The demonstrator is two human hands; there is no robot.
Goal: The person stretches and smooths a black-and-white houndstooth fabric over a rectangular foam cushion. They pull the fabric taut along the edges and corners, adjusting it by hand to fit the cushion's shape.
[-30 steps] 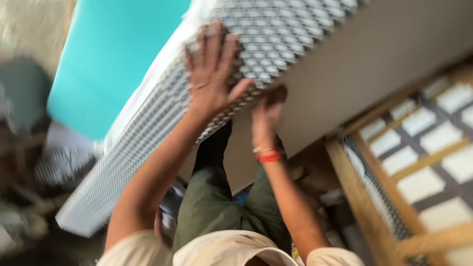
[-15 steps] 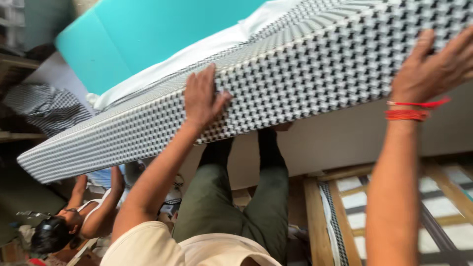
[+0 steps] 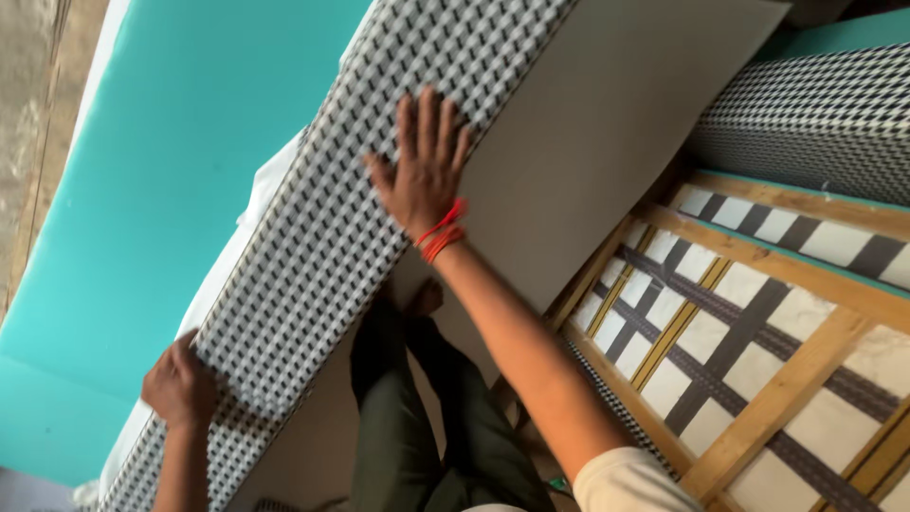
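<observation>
Overhead, a long cushion in black-and-white houndstooth fabric is held up on edge, its plain grey underside turned toward the wooden frame. Its long axis runs diagonally from lower left to upper right. The right hand is pressed flat against the patterned side, fingers spread wide, red threads seen at the wrist. The left hand is curled around the lower edge, gripping it. Behind it a turquoise foam slab is seen; to the right, the frame's dark webbing straps and another houndstooth cushion.
</observation>
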